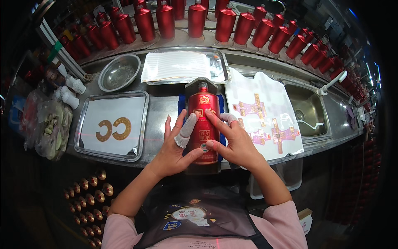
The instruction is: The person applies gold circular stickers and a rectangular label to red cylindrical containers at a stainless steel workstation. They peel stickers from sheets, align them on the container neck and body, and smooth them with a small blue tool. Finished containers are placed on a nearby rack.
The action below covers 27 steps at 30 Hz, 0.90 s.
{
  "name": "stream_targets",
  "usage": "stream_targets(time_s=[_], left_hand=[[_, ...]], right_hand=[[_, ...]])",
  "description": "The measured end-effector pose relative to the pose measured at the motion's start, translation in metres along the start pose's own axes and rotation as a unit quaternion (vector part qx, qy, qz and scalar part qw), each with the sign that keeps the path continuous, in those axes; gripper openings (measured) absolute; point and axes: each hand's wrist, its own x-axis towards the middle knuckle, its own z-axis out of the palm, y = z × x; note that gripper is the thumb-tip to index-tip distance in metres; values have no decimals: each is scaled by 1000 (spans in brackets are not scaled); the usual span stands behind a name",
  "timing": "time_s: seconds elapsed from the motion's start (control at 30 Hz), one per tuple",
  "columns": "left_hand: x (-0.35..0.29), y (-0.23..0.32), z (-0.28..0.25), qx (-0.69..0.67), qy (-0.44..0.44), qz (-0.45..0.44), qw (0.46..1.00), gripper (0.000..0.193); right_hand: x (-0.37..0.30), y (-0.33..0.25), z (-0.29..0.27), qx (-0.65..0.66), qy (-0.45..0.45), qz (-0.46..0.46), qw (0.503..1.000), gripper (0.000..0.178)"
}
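A glossy red bottle (204,135) with gold decals lies on its back in a holder with blue pads (181,103), its neck pointing away from me. My left hand (176,143) rests along the bottle's left side, fingers spread. White cots cover a finger on each hand; the left one touches the red surface. From the right, my right hand (233,143) lays its index fingertip on the upper front and its thumb lower down, over the gold decals. Its fingers are stretched out, and neither hand grips anything visible. The bottle's underside is hidden.
At left, a metal tray (146,120) holds gold C-shaped decals (122,128). A metal bowl (119,72) and a tray of white sheets (178,66) stand behind. Right: a sheet of pink-gold decals (261,85), then a sink (309,103). Several red bottles (196,20) line the back.
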Motion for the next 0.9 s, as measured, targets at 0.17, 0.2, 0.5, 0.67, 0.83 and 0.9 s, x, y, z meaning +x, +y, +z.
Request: stream_targets(time_s=[0.17,0.2,0.5,0.67,0.83,0.9], left_hand=[[-3,3,1,-38,13,4,999,88],[-3,4,1,-42,15,7,999,88],[-3,0,3,-65,15,-12,998,86],[-4,-2,5,-63,34,3,997,85],[-6,-4,7,-85,31,-2,996,84],[-6,-6,8,-91,29,-4,995,84]], right_hand=[[-3,6,3,35,-2,-24,999,75],[-4,7,3,37,-3,-31,999,73],[-5,27,11,67,25,-56,996,57],[-7,29,13,84,27,-73,993,58],[-9,24,9,44,5,-55,998,64],[-9,22,9,66,7,-56,996,63]])
